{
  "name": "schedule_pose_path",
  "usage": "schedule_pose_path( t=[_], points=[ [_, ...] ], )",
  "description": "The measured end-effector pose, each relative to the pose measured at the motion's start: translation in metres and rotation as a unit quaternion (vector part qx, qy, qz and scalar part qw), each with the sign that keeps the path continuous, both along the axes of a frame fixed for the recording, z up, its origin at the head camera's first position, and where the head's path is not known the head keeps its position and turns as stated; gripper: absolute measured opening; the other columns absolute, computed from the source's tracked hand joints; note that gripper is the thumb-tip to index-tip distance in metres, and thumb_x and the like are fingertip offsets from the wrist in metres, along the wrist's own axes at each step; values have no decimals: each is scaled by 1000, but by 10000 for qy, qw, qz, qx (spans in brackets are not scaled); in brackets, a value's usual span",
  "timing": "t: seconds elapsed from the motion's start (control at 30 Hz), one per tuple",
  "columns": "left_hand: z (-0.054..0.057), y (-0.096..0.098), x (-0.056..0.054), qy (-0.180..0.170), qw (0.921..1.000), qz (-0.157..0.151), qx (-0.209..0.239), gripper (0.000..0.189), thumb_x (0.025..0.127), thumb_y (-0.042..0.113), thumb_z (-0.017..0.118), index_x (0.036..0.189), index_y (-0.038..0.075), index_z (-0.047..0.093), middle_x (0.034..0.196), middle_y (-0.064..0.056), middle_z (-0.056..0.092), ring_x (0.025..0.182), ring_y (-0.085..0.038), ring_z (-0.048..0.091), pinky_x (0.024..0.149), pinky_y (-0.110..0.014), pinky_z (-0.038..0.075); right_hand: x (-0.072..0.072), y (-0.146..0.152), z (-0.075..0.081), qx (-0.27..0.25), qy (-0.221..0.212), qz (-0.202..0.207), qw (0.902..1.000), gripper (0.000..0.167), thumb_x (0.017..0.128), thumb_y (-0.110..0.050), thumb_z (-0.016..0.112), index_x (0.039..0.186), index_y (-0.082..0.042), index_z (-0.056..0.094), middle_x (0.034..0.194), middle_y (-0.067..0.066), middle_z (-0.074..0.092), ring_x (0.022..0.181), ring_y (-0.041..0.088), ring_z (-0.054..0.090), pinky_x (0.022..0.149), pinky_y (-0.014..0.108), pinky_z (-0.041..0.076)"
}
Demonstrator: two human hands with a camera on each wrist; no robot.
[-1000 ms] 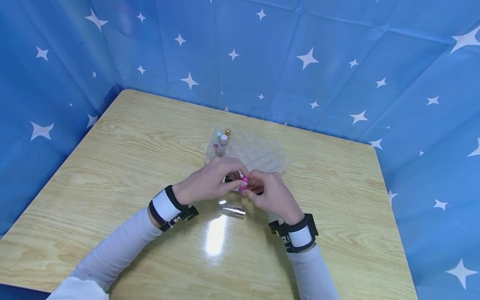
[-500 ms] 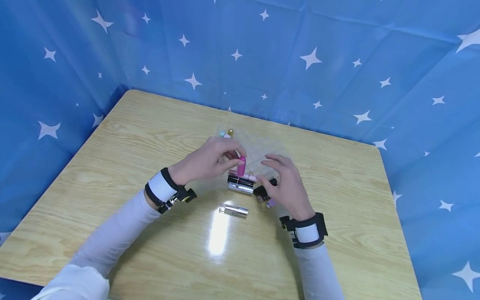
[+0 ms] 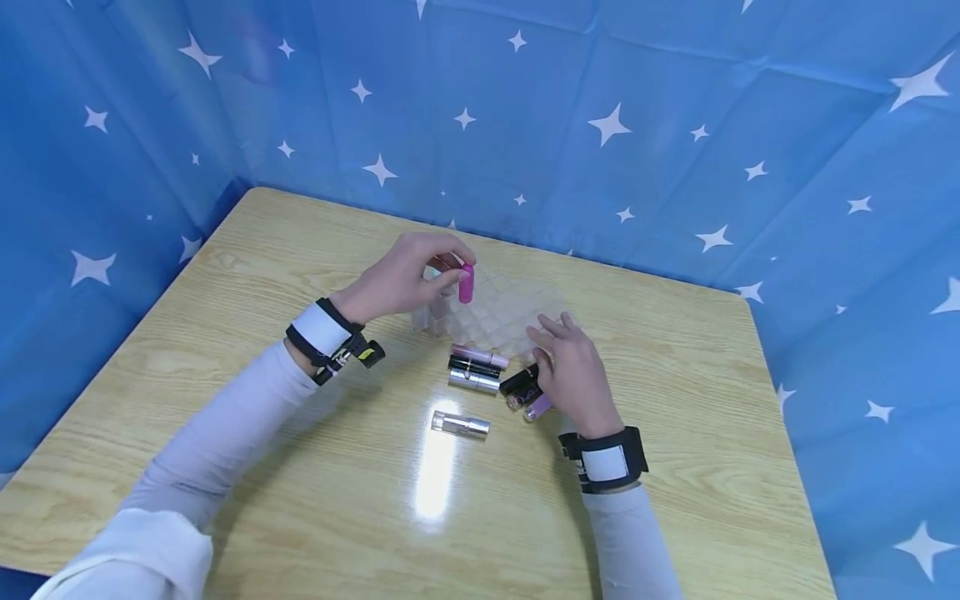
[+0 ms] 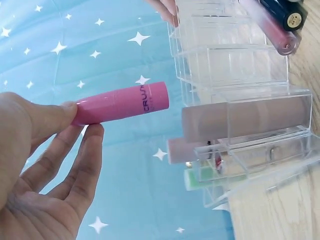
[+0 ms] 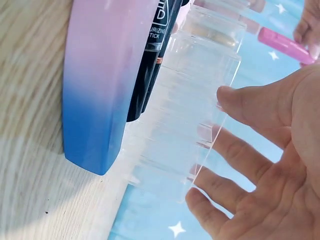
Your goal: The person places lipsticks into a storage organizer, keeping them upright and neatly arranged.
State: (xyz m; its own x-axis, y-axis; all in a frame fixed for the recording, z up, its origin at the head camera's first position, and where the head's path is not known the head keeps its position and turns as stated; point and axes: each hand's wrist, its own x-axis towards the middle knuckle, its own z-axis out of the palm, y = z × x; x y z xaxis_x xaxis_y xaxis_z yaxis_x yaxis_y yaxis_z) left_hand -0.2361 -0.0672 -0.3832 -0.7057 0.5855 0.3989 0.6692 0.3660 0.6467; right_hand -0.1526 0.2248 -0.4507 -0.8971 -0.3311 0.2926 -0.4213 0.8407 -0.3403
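Note:
My left hand (image 3: pixel 405 273) pinches one end of a bright pink lipstick tube (image 3: pixel 466 286) between thumb and fingers. In the left wrist view, dark lettering marks the free end of the lipstick tube (image 4: pixel 122 103), which points at the clear divided organizer (image 4: pixel 240 65). Several cosmetic tubes stand in the organizer's compartments at its left end, partly hidden behind my left hand in the head view. My right hand (image 3: pixel 577 375) is at the organizer's near right side, its fingers spread. In the right wrist view, the right hand's fingertips (image 5: pixel 226 95) are right at the organizer's top edge.
In front of the organizer lie a pink tube (image 3: pixel 487 358), a black tube (image 3: pixel 472 367) and a silver tube (image 3: pixel 474 382). Nearer me lies another silver tube (image 3: pixel 460 425). Beside my right hand are a black tube (image 3: pixel 520 379) and a purple tube (image 3: pixel 537 407). A starry blue curtain (image 3: pixel 525 117) hangs behind the table.
Both hands were together at the pink lipstick tube. The left hand has carried it up and back over the organizer's left part; the right hand has let go and moved right to the organizer's side.

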Motion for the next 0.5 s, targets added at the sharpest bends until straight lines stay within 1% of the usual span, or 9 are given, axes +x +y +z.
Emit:
schedule_pose_path(
  t=[0.17,0.3,0.5],
  points=[
    [-6,-2,-13,-171,9996,238,48,16,103,8,70,119,5,74,115,-10,77,104,-23,76,95,-39,62,0,-1,-2,4,139,14,9999,34,96,3,72,130,1,74,144,26,64,141,54,52,123,60,39],
    [-11,-2,-21,-339,9986,405,29,18,104,8,70,121,6,73,116,-11,76,108,-26,75,96,-42,62,1,-1,-3,22,92,-8,10000,34,98,1,72,131,0,73,145,25,64,143,54,51,123,60,39],
    [-16,0,-29,-461,9974,563,19,17,105,9,68,121,7,73,119,-10,76,110,-27,74,97,-42,61,2,1,-2,14,68,-33,10000,35,98,0,72,133,-1,73,147,23,64,144,53,50,124,61,38]
  ],
)
